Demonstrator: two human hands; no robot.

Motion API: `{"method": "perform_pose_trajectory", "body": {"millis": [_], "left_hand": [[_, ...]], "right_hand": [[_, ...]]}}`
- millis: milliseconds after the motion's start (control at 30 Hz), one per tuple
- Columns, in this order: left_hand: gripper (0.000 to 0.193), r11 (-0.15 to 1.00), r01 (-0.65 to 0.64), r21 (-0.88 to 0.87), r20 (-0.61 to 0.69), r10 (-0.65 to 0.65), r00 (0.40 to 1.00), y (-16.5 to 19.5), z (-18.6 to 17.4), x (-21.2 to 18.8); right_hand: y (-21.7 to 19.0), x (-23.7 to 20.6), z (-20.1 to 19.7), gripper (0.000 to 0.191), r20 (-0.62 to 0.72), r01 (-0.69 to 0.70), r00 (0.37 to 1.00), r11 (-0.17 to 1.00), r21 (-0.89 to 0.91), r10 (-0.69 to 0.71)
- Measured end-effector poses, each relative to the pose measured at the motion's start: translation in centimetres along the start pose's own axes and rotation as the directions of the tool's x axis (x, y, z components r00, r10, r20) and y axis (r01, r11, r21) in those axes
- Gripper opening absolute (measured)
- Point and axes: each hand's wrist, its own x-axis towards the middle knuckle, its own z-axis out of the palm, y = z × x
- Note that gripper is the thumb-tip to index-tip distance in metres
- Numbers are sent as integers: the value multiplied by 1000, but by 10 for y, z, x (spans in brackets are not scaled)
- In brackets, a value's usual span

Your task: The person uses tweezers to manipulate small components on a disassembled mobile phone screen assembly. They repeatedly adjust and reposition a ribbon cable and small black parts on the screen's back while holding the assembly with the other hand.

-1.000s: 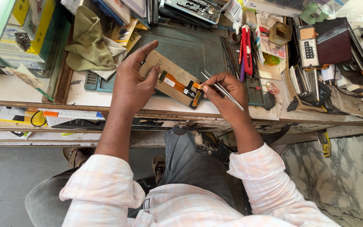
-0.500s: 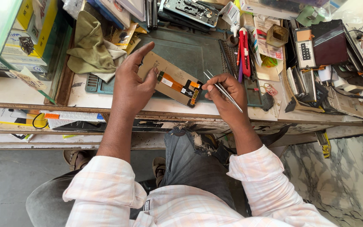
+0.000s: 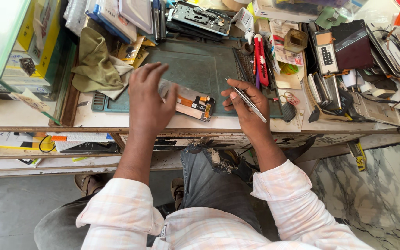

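The left hand rests with spread, loose fingers on one end of a phone display panel, pressing it flat rather than gripping it; the panel lies back-side up, with an orange flex strip and small dark parts showing, across the near edge of the green work mat, and its free end sticks out to the right of that hand. The right hand sits just beside that free end, apart from it, closed around a pair of metal tweezers (tips pointing up and away from the person, toward the mat). So the panel lies between the two hands, under the left one and just left of the right one. An olive cloth is bunched at the mat's left edge, a red-handled tool lies along its right side, and an opened phone body lies beyond the mat's far edge. The workbench around them is crowded with boxes and parts
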Motion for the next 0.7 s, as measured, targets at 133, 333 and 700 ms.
{"method": "perform_pose_trajectory", "body": {"millis": [133, 333, 700], "left_hand": [[65, 975, -189, 118, 208, 162, 965, 20, -6, -4], [86, 952, -294, 88, 449, 226, 865, 44, -17, -10], [86, 923, -332, 195, 521, 190, 832, 52, -16, -14]], "right_hand": [[0, 2, -2, 33, -8, -13, 1000, 999, 49, 14], [1, 2, -4, 33, -2, -23, 1000, 996, 87, 23], [-11, 5, -10, 29, 145, -88, 988, 981, 174, 63]]}}
